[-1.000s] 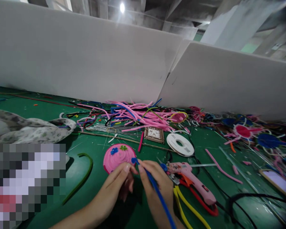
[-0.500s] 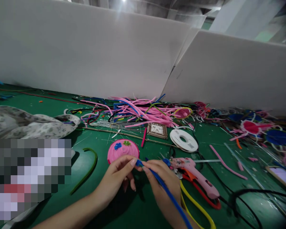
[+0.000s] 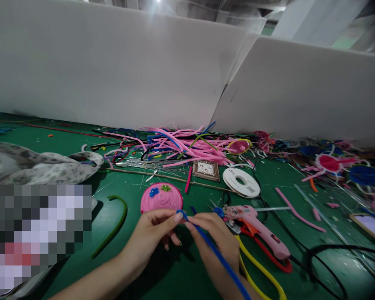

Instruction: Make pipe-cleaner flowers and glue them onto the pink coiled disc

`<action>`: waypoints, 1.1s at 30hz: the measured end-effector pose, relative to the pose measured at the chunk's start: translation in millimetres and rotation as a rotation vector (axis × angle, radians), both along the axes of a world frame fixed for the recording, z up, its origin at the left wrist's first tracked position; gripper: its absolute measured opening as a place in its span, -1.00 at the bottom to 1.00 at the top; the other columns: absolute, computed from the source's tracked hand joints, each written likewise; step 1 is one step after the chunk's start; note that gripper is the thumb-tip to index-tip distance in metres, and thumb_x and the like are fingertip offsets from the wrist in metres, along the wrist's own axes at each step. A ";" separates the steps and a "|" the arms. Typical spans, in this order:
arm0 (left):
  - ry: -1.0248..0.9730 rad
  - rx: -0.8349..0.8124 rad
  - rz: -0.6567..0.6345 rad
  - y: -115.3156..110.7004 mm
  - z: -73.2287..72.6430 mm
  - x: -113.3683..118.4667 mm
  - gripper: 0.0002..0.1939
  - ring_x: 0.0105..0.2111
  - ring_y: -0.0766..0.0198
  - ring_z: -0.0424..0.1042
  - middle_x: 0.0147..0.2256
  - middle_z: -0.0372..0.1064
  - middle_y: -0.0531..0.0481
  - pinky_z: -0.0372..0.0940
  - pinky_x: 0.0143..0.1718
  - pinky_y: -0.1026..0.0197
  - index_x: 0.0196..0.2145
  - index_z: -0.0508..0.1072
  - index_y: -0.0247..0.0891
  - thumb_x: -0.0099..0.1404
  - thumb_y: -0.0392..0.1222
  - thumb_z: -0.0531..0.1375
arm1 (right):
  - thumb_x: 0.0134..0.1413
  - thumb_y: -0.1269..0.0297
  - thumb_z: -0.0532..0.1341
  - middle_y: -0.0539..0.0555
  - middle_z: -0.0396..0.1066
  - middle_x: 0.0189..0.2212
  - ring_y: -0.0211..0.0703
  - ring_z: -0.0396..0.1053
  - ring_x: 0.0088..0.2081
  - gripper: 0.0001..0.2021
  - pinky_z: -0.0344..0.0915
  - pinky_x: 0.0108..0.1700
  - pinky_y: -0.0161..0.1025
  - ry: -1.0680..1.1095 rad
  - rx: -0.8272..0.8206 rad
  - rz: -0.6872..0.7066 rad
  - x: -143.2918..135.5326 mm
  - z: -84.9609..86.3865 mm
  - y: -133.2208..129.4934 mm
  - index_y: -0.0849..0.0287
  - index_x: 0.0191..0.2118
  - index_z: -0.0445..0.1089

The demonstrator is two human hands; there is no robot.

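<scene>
A long blue pipe cleaner (image 3: 220, 258) runs from the fingertips of both hands down to the bottom edge, over my right hand. Its upper end bends into a small curl. My left hand (image 3: 156, 229) pinches the curled end between thumb and index finger. Close beside it, my right hand (image 3: 212, 235) grips the same pipe cleaner just below the curl. Right behind my left hand lies a pink coiled disc (image 3: 162, 202) bearing a blue flower (image 3: 154, 192) and a green one (image 3: 166, 188).
A pink glue gun (image 3: 262, 229) and scissors with red and yellow handles (image 3: 259, 266) lie right of my right hand. A white spool (image 3: 241, 182), small frame (image 3: 206, 171) and pink pipe cleaners (image 3: 187, 146) are behind. A green pipe cleaner (image 3: 120, 221) lies left.
The blue pipe cleaner's end now shows as an open curl between my fingertips, where it looked more compact before. Both hands stay in nearly the same place.
</scene>
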State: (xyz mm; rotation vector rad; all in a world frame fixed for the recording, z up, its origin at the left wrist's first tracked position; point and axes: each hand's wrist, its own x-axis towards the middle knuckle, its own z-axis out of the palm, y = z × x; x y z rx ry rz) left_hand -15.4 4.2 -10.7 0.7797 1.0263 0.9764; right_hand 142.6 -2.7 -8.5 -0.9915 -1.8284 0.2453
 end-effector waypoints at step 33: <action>0.179 0.245 -0.102 2.0 3.2 -10.2 -0.65 -0.66 0.44 0.14 -0.67 0.11 0.19 0.06 -0.65 0.40 -0.54 0.28 -0.27 0.17 0.06 0.20 | 0.00 0.45 0.28 0.00 0.45 -0.50 -0.21 0.42 -0.42 -0.93 0.35 -0.35 -0.27 0.117 -0.089 0.032 8.7 5.0 6.4 0.14 -0.43 0.46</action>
